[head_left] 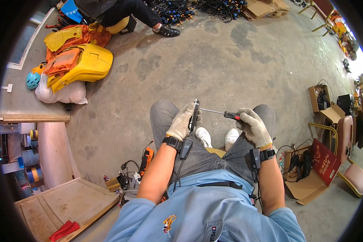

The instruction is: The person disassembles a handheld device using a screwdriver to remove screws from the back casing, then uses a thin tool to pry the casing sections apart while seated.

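Observation:
My left hand (182, 122), in a pale knit glove, grips a thin, flat black device (195, 117) that stands on edge above my lap. What kind of device it is I cannot make out. In my gloved right hand (252, 125) is a screwdriver (231, 115) with a black and red handle. Its long metal shaft points left, and the tip reaches the side of the black device. Both hands are held over my knees, and my fingers are closed around what they hold. The screwdriver's exact contact spot is too small to tell.
Yellow and orange plastic shells (88, 64) lie at the far left, near a seated person's leg (137, 14). An open carton (306, 187) with black cables stands to my right by a chair (343, 139). At lower left are a wooden board (74, 197) and an orange tool (146, 159).

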Demonstrator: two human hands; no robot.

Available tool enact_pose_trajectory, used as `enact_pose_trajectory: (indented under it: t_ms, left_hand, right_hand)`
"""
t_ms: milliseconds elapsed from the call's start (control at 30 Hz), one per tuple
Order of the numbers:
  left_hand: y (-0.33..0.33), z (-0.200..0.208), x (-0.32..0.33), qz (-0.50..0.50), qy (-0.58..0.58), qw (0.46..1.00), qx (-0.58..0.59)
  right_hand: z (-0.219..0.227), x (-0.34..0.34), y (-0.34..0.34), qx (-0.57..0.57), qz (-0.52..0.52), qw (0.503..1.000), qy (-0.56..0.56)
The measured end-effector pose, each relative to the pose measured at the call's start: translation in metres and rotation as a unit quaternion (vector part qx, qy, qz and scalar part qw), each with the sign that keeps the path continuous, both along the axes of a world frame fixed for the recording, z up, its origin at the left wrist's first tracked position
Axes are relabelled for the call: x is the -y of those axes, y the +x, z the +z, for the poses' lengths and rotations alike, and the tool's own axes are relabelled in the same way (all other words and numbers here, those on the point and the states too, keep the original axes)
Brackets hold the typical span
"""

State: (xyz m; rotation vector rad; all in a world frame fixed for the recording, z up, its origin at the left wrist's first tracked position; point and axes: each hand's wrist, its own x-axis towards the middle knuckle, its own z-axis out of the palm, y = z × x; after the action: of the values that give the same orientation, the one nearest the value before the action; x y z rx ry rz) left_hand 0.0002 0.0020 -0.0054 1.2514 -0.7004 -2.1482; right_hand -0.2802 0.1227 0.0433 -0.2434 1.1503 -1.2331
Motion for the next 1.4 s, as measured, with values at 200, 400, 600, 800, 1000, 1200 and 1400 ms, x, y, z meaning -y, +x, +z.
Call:
enact_pose_trajectory:
  t_ms: [200, 400, 600, 800, 1000, 1200, 1400]
  left_hand:
    - [0.0, -0.004, 0.003, 0.019, 0.023, 1.0, -0.001]
    - [0.0, 0.004, 0.005, 0.056, 0.047, 0.994, -0.078]
    - [-0.001, 0.01, 0.004, 0.094, -0.004, 0.988, -0.12]
    - [-0.004, 0.011, 0.005, 0.074, -0.002, 0.992, -0.098]
    - [-0.004, 0.011, 0.006, 0.051, -0.015, 0.997, -0.064]
    - [-0.004, 0.008, 0.006, 0.045, -0.019, 0.997, -0.059]
    - [-0.006, 0.008, 0.005, 0.037, -0.002, 0.998, -0.052]
  right_hand:
    - [-0.009, 0.0, -0.004, 0.001, -0.014, 1.0, 0.012]
    - [-0.013, -0.001, -0.006, -0.007, -0.036, 0.999, 0.016]
    - [-0.007, 0.001, -0.002, -0.032, -0.033, 0.999, 0.025]
    - [-0.009, 0.001, -0.003, -0.039, -0.016, 0.999, 0.022]
    - [-0.007, 0.002, -0.001, -0.052, -0.007, 0.998, 0.02]
    - [-0.005, 0.003, -0.001, -0.044, -0.003, 0.999, 0.01]
    - [-0.002, 0.003, 0.001, -0.039, 0.002, 0.999, 0.007]
